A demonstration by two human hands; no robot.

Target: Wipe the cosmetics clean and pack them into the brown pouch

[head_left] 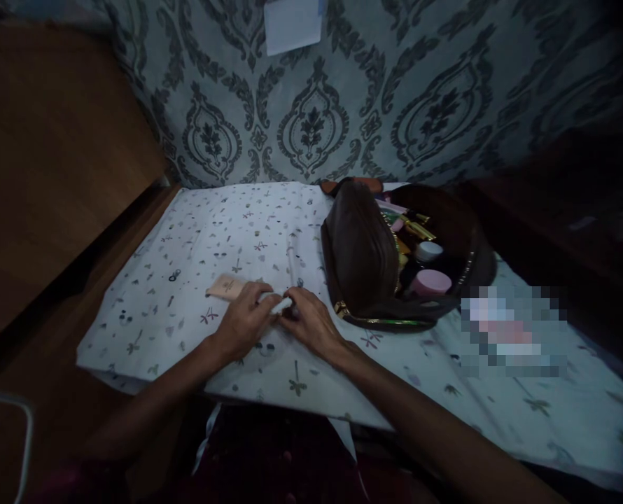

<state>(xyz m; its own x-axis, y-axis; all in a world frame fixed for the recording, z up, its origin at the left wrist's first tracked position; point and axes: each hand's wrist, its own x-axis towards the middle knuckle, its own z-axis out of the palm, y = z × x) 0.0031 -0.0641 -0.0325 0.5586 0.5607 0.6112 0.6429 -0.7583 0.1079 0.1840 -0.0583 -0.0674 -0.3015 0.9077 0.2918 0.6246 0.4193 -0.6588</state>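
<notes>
My left hand (247,319) is closed around a flat, peach-beige tube (223,285) with small dark print, whose wide end sticks out to the left. Between my two hands shows a white piece (282,305), which looks like the narrow end of the tube; my fingers cover the join. My right hand (308,323) pinches at the right tip of this white piece, thumb and fingers together. Both hands are low over the patterned cloth, left of an open brown bag (361,245).
The bag's open compartment holds a pink-lidded jar (431,282), a white-lidded jar (428,251) and several gold-coloured items (417,229). A white printed cloth (196,238) covers the table. A blurred-out patch (514,331) lies right of the bag. Wooden furniture (64,154) stands at left.
</notes>
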